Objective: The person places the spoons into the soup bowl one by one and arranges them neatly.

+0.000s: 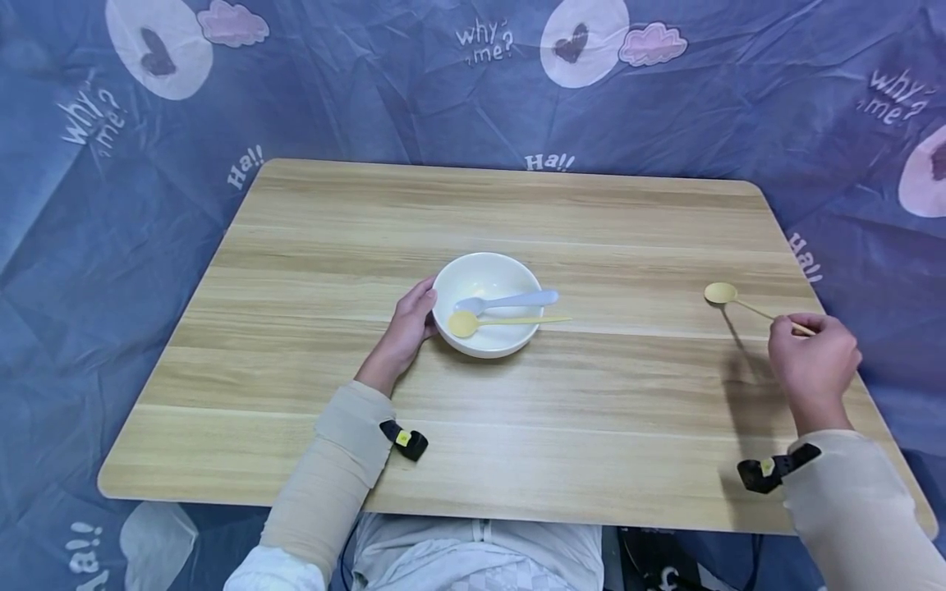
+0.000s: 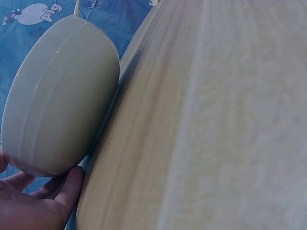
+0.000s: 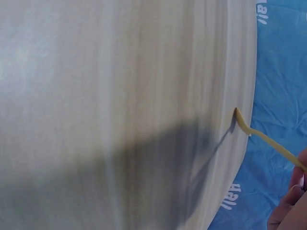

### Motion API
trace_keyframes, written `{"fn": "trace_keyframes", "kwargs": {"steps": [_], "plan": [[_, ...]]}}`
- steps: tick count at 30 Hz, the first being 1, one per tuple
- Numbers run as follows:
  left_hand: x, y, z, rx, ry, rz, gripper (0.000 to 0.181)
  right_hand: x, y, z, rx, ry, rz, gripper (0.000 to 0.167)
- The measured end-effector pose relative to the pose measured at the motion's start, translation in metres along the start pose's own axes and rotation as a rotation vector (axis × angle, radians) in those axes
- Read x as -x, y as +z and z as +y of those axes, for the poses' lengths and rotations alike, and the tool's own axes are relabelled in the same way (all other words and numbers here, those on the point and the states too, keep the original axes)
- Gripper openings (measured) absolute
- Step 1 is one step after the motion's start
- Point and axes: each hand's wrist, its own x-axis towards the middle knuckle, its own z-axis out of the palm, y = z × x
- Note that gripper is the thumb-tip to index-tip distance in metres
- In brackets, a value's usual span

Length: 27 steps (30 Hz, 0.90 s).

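Observation:
A white bowl [image 1: 486, 345] stands on the wooden table, and my left hand [image 1: 405, 328] holds it at its left side. In the left wrist view the fingers [image 2: 73, 188] curl against the lower wall of the bowl [image 2: 62, 96]. Inside the bowl lie a light blue spoon [image 1: 517, 300] and a yellow spoon [image 1: 464, 323], their handles sticking out over the right rim. Toward the table's right edge, my right hand [image 1: 813, 361] pinches the handle of another yellow spoon [image 1: 720, 293]. In the right wrist view, that spoon [image 3: 268, 140] appears edge-on, its tip close to the tabletop.
The light wooden table [image 1: 296, 246] has rounded corners. Blue printed cloth [image 1: 414, 82] hangs behind it and surrounds its sides. A shadow of the right hand and spoon falls on the tabletop. Black wrist cameras [image 1: 410, 443] are strapped over both sleeves.

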Motion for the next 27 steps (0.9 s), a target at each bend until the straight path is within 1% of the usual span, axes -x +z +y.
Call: {"fn": "trace_keyframes", "kwargs": {"steps": [3,8,11,17,21,27], "plan": [[0.0,0.0,0.0,0.003,0.0,0.002,0.044,0.001,0.0,-0.005,-0.024,-0.007,0.022,0.012],[0.0,0.0,0.0,-0.003,0.0,0.002,0.044,0.002,-0.001,-0.011,-0.047,0.001,0.033,0.013],[0.0,0.0,0.001,-0.007,0.001,-0.003,0.044,0.002,-0.001,-0.013,-0.058,-0.008,0.049,0.014],[0.001,0.001,0.001,-0.005,0.001,-0.002,0.044,0.005,-0.001,-0.018,-0.092,-0.027,0.045,0.012],[0.001,0.001,0.001,-0.01,0.0,-0.003,0.044,0.008,0.0,-0.021,-0.122,-0.067,0.059,0.012],[0.001,0.001,0.001,-0.014,0.003,-0.003,0.044,0.012,0.005,-0.029,-0.182,-0.16,0.103,0.016]]}}
